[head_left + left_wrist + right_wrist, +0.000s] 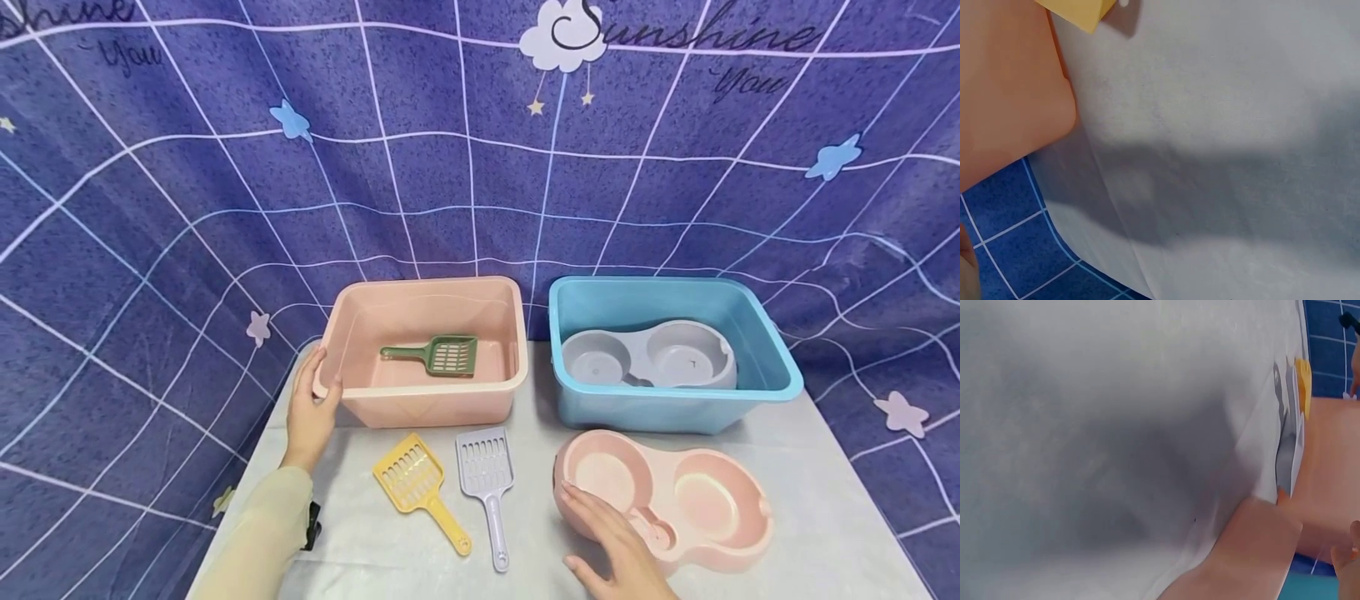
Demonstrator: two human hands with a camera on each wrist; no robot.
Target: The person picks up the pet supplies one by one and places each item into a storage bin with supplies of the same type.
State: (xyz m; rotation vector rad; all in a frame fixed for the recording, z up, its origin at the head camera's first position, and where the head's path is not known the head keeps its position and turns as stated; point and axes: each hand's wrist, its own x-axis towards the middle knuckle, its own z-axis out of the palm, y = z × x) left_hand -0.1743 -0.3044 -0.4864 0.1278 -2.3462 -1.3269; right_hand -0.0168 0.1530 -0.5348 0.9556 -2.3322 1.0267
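Head view forward and down, wrist views close, sharing peach bin (429,409)

Starry blue drapes (510,187) around a pale table (375,567) show a curtained-off workspace.

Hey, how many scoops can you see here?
3. The green scoop lies inside the pink bin; the yellow scoop and the lavender scoop lie side by side on the table in front of it.

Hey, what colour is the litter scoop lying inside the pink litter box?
The litter scoop is dark green; it shows best in the head view.
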